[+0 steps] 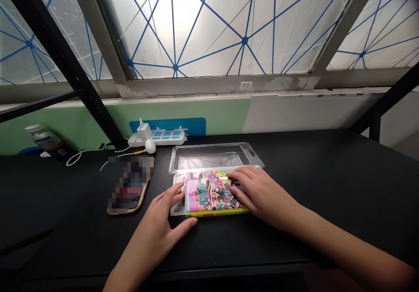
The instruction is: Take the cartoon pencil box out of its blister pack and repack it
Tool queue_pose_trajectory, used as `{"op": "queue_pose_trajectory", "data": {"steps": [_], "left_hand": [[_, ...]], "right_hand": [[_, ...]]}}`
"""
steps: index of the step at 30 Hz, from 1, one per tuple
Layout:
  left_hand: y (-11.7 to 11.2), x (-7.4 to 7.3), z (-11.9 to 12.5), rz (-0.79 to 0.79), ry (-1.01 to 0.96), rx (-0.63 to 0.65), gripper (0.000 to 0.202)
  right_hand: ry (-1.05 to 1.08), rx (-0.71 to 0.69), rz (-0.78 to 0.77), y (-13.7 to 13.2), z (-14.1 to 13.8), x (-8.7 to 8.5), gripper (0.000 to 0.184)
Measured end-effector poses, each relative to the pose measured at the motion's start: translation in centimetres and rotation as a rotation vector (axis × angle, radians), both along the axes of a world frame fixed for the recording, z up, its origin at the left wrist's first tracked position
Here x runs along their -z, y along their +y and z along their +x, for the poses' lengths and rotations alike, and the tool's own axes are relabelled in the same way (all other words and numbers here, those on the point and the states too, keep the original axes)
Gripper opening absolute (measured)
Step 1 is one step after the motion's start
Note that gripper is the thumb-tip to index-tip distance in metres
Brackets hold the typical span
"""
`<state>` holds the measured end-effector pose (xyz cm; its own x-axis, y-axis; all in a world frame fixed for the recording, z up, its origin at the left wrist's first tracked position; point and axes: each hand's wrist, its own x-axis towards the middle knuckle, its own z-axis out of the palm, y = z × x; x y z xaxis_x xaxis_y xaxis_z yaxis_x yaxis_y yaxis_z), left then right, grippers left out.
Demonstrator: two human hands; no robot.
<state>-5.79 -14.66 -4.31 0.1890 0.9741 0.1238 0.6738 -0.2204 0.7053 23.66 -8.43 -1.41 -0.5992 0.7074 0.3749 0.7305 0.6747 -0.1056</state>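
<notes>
Nearest me, above the matte black tabletop [327,187], my left hand [157,226] is spread, its fingertips [178,189] touching the left edge of a glossy pink-and-yellow flat box [212,194]. My right hand [258,191] lies open on top, pinching nothing. The box sits on a white card [177,196], just before a clear moulded plastic tray [209,157]. Left stands a gold-edged phone [129,187], pixelated; beyond, a white power strip [157,137].

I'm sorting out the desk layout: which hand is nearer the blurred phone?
Left. The left hand is just right of the blurred phone, not touching it, with fingers at the colourful box. The right hand rests on that box, farther right.
</notes>
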Motion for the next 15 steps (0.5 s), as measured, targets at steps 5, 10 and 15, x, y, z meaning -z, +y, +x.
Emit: {"op": "queue_pose_trajectory", "data": {"steps": [5, 10, 15], "left_hand": [[0.2, -0.2, -0.3, 0.002, 0.001, -0.013, 0.073], [0.5, -1.0, -0.4, -0.083, -0.027, 0.101, 0.08], [0.6, -1.3, -0.2, -0.116, -0.034, 0.129, 0.083]], "right_hand": [[-0.019, -0.034, -0.058, 1.0, -2.1, 0.2, 0.025], [0.007, -0.038, -0.039, 1.4, -2.5, 0.7, 0.02], [0.047, -0.028, 0.019, 1.5, -2.8, 1.0, 0.016]]}}
